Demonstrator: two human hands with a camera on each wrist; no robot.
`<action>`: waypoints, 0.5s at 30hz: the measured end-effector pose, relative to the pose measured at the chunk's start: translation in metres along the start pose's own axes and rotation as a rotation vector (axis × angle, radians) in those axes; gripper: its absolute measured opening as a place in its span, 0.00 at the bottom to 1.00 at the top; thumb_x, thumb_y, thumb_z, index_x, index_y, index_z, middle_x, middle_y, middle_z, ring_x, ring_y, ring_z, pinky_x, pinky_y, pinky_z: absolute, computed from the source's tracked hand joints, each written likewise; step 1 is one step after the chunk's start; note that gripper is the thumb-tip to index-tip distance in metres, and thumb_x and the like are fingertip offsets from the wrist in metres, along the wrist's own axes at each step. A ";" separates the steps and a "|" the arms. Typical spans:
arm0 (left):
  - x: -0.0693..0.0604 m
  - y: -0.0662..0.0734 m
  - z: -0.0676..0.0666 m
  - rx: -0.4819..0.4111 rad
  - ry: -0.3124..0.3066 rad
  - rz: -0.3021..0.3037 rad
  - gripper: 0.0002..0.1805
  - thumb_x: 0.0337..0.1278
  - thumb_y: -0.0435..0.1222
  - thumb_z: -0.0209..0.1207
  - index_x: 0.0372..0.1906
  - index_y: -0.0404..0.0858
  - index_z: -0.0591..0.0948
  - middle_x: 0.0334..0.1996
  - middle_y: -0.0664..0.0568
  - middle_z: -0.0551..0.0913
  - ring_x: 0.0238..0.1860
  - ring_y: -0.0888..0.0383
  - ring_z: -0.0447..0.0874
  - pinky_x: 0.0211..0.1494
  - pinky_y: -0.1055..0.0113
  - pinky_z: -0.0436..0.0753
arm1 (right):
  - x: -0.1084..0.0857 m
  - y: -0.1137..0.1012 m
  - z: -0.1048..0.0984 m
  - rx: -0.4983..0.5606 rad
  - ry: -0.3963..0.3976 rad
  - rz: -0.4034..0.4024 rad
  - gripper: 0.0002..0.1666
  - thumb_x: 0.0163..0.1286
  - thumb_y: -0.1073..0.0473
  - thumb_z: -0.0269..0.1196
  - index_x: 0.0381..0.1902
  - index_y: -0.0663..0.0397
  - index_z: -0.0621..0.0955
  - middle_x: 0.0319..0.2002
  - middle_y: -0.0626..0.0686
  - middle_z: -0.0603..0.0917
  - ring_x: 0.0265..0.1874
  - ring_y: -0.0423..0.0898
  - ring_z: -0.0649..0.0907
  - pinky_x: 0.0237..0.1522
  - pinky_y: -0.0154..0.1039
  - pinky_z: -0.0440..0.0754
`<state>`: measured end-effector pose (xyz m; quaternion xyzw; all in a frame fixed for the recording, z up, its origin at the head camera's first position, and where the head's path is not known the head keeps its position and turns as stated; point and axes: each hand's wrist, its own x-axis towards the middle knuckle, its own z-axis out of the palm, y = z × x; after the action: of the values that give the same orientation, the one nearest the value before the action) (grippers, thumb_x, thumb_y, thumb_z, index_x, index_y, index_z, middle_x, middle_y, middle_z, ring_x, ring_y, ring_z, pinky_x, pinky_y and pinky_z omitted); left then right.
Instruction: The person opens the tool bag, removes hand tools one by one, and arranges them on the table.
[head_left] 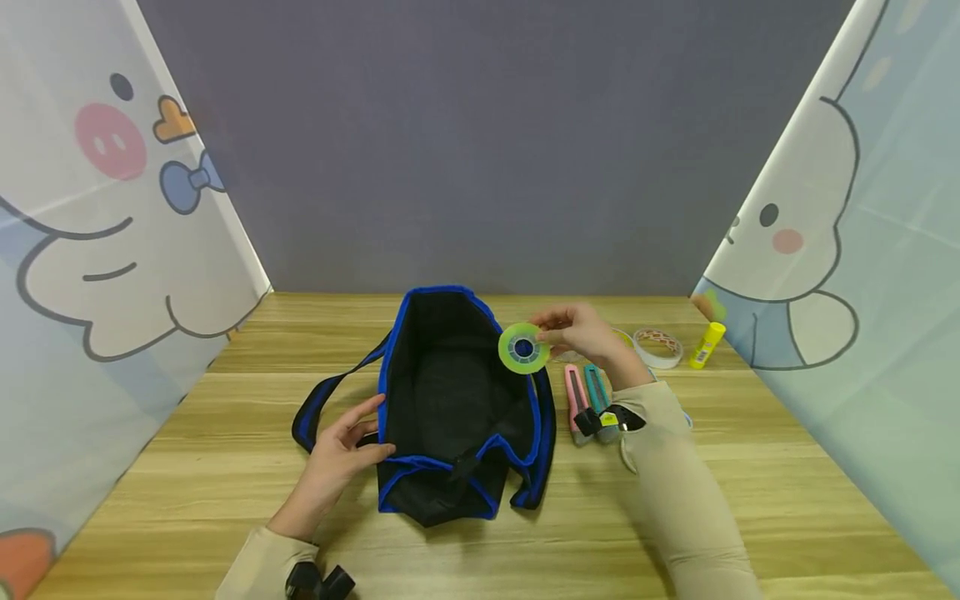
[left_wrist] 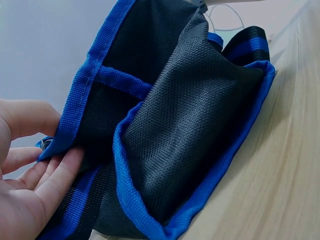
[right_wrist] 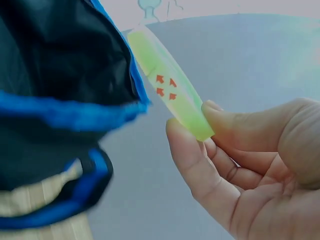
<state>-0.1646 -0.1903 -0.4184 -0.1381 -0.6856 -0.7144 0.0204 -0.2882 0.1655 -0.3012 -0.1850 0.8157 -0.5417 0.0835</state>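
Observation:
A black tool bag [head_left: 453, 400] with blue trim stands on the table, its mouth spread and its dark inside visible. My left hand [head_left: 341, 457] grips the bag's left rim; in the left wrist view the thumb and fingers [left_wrist: 67, 167] pinch the blue edging. My right hand [head_left: 581, 337] pinches a yellow-green roll of tape [head_left: 523, 348] by its edge, above the bag's right rim. The right wrist view shows the tape roll [right_wrist: 172, 82] edge-on, with small red arrows on it, apart from the bag's blue rim.
Right of the bag lie a pink utility knife [head_left: 576, 396] and a teal utility knife [head_left: 597, 387]. Beyond my right wrist are a white tape roll [head_left: 660, 348] and a yellow glue stick [head_left: 707, 345]. The bag's strap [head_left: 318, 408] trails left. Fabric screens enclose the table.

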 end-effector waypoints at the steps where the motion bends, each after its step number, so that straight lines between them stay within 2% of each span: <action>1: 0.000 0.000 0.000 -0.001 -0.001 0.000 0.40 0.51 0.17 0.62 0.71 0.21 0.62 0.50 0.33 0.79 0.47 0.61 0.83 0.44 0.68 0.85 | -0.004 0.002 -0.005 -0.007 0.011 0.002 0.20 0.68 0.73 0.61 0.56 0.80 0.76 0.38 0.57 0.81 0.29 0.41 0.81 0.30 0.36 0.85; 9: 0.000 0.000 0.000 -0.007 -0.001 -0.019 0.40 0.51 0.17 0.62 0.72 0.22 0.62 0.51 0.32 0.79 0.48 0.60 0.83 0.44 0.68 0.85 | -0.037 0.023 -0.048 -0.044 0.080 0.053 0.21 0.71 0.72 0.59 0.57 0.82 0.74 0.40 0.60 0.81 0.31 0.41 0.82 0.32 0.37 0.86; 15: 0.001 -0.001 0.000 -0.013 0.000 -0.012 0.40 0.51 0.17 0.62 0.72 0.22 0.61 0.51 0.31 0.78 0.48 0.60 0.83 0.44 0.68 0.85 | -0.056 0.042 -0.070 -0.047 0.132 0.078 0.22 0.71 0.72 0.58 0.58 0.85 0.72 0.40 0.55 0.82 0.32 0.38 0.82 0.32 0.36 0.85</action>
<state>-0.1653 -0.1901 -0.4191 -0.1338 -0.6817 -0.7192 0.0152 -0.2690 0.2611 -0.3151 -0.1186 0.8386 -0.5296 0.0461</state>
